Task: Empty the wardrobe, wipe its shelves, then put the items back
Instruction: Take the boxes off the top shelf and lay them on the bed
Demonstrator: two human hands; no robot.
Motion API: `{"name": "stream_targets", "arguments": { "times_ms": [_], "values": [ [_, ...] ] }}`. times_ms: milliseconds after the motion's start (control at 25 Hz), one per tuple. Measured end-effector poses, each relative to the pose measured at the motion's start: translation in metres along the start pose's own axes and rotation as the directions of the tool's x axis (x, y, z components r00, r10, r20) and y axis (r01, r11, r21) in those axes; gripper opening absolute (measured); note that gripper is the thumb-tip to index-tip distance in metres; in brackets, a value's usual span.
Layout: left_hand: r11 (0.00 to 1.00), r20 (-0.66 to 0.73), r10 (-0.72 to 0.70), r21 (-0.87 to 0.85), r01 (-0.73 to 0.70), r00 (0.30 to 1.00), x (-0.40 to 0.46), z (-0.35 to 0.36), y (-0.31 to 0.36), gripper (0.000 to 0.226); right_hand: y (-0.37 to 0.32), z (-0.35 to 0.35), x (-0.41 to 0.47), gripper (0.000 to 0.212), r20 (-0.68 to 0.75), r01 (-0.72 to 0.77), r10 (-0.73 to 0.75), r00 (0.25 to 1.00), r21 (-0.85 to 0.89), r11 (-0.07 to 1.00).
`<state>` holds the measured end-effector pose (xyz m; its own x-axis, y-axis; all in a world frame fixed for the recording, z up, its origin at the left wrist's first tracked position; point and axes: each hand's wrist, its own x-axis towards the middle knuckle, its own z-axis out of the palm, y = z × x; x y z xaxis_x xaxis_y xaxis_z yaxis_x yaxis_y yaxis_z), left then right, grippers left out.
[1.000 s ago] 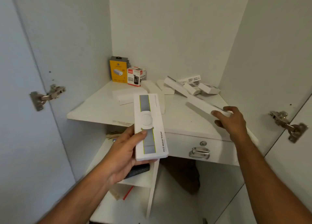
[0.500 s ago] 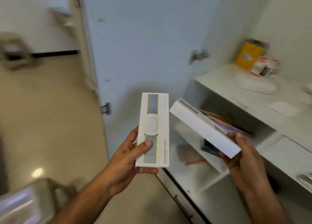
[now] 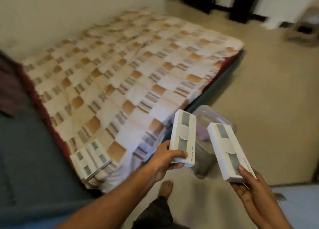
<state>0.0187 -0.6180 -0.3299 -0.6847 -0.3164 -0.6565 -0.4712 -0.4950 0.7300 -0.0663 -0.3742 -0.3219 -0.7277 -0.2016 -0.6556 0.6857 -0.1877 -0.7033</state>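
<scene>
With the left hand [image 3: 165,161] pinching one white tracker box [image 3: 183,137] and the right hand [image 3: 250,189] gripping another tracker box [image 3: 227,151] above the floor, both are best laid flat on the bed [image 3: 120,69] beside the boxes already stacked [image 3: 89,158] at its near corner, clear of the edge.

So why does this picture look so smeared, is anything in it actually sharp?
Head view: motion blur smears the checked bedspread, the floor and the chair far right; sharpest are the left hand and right hand, each gripping a white box; lighting dim and warm; wide-angle edges bend.
</scene>
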Motion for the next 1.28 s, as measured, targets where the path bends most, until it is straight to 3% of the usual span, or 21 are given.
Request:
{"name": "stream_targets", "arguments": {
  "times_ms": [160,400,640,720,920,1040,1120,1280],
  "values": [
    [0.961,-0.331,-0.094,-0.277,-0.001,0.939,0.036,-0.107,-0.015,0.041,0.052,0.117,0.064,0.034,0.135,-0.141,0.197,0.971,-0.341,0.93],
    [0.851,-0.645,-0.338,-0.521,-0.07,0.685,0.103,-0.257,-0.047,0.051,0.145,0.281,0.145,0.042,0.174,-0.185,0.37,0.913,-0.63,0.754],
    [0.741,-0.65,-0.462,-0.657,-0.141,0.603,0.156,-0.341,-0.09,0.053,0.236,0.386,0.205,0.027,0.155,-0.208,0.49,0.858,-0.767,0.607],
    [0.7,-0.658,-0.488,-0.687,-0.193,0.573,0.169,-0.356,-0.107,0.056,0.266,0.404,0.22,0.033,0.127,-0.206,0.51,0.851,-0.812,0.546],
    [0.682,-0.647,-0.476,-0.699,-0.214,0.596,0.193,-0.366,-0.134,0.059,0.319,0.422,0.253,0.038,0.087,-0.204,0.494,0.865,-0.839,0.505],
    [0.621,-0.604,-0.538,-0.756,-0.208,0.588,0.216,-0.358,-0.137,0.051,0.337,0.418,0.272,0.038,0.069,-0.174,0.463,0.884,-0.87,0.461],
    [0.58,-0.567,-0.621,-0.797,-0.169,0.54,0.232,-0.353,-0.143,0.041,0.346,0.411,0.285,0.042,0.077,-0.103,0.422,0.903,-0.916,0.389],
    [0.407,-0.407,-0.777,-0.907,-0.111,0.48,0.249,-0.357,-0.154,0.021,0.358,0.4,0.303,0.045,0.109,0.022,0.38,0.919,-0.974,0.225]
  ]
}}
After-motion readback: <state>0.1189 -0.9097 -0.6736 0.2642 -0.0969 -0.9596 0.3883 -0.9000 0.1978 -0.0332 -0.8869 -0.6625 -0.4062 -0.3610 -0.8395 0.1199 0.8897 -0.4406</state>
